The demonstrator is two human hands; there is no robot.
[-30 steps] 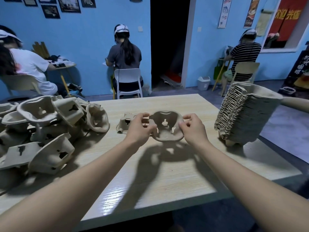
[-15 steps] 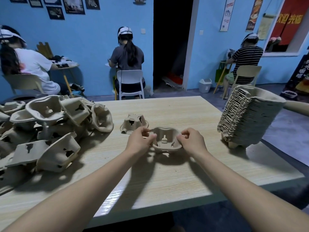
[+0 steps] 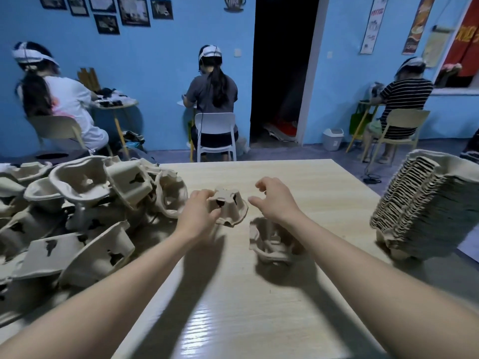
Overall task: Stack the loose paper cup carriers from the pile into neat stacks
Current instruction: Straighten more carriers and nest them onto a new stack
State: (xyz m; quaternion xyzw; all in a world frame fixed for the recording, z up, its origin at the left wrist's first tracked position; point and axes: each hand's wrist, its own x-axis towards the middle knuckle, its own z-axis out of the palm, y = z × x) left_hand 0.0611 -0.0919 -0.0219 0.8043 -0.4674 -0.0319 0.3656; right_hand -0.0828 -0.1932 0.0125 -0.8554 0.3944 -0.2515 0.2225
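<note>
Gripping 1 upturned pulp cup carrier [image 3: 229, 208] in left hand [image 3: 198, 212], fingers curled round its near edge, mid-table [image 3: 298, 185]. Right hand [image 3: 276, 200] empty, fingers loosely spread. Another carrier [image 3: 269, 244] lies below right wrist. Tall finished stack [image 3: 425, 203] at right; large loose pile [image 3: 77, 211] at left remains. Judged roughly half done.

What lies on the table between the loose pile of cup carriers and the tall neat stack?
In the head view, two single carriers: an upturned carrier gripped by the left hand, and an upright carrier resting beneath the right hand.
</note>
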